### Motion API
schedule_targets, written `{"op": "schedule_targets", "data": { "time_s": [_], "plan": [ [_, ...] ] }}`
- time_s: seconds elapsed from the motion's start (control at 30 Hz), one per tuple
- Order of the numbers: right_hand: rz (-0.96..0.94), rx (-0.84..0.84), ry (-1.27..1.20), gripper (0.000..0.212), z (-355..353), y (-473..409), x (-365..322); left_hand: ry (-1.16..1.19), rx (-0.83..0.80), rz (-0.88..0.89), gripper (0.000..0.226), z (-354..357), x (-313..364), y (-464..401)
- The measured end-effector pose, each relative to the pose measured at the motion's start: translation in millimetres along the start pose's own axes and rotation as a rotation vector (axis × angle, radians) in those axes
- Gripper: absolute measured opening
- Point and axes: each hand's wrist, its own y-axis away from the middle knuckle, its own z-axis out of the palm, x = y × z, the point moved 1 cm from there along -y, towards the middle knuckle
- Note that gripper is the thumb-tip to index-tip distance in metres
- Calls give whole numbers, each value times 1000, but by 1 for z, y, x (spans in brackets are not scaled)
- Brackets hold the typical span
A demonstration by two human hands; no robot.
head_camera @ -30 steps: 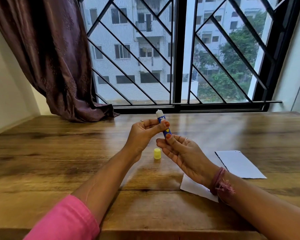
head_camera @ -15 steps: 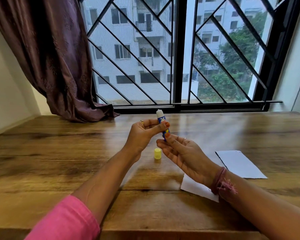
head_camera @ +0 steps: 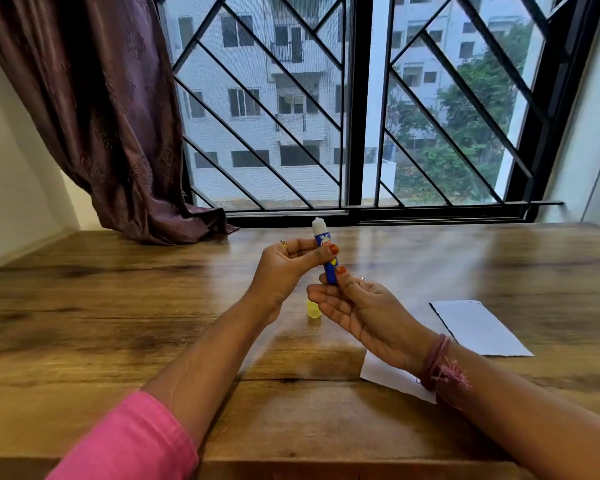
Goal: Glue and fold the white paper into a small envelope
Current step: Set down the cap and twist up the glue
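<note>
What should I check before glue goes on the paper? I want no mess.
1. Yellow cap off glue stick: ok.
2. Stick gripped: left hand holds the barrel, right hand pinches its base: ok.
3. Glue raised above the white tip: cannot tell.
4. White paper flat on table: ok.
5. Paper clear of the arms: not ok, right wrist covers part.
</note>
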Motion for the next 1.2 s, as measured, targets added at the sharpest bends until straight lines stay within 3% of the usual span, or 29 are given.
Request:
{"op": "schedule_targets", "data": {
  "time_s": [0.3, 0.67, 0.83, 1.03, 1.2],
  "plan": [
    [69, -25, -70, 39, -1, -1, 2, 20, -16, -25, 24, -1, 0, 0],
    [-17, 23, -7, 35, -5, -1, -2, -15, 8, 0, 28, 0, -3, 0],
    [-17, 24, 3, 21, -4, 0, -1, -20, 8, -2, 30, 0, -4, -1],
    [3, -8, -41, 27, -4, 0, -1, -19, 13, -11, 29, 1, -4, -1],
    [-67, -20, -132, 42, -5, -3, -8, -23, -5, -16, 44, 5, -7, 2]
  ]
}}
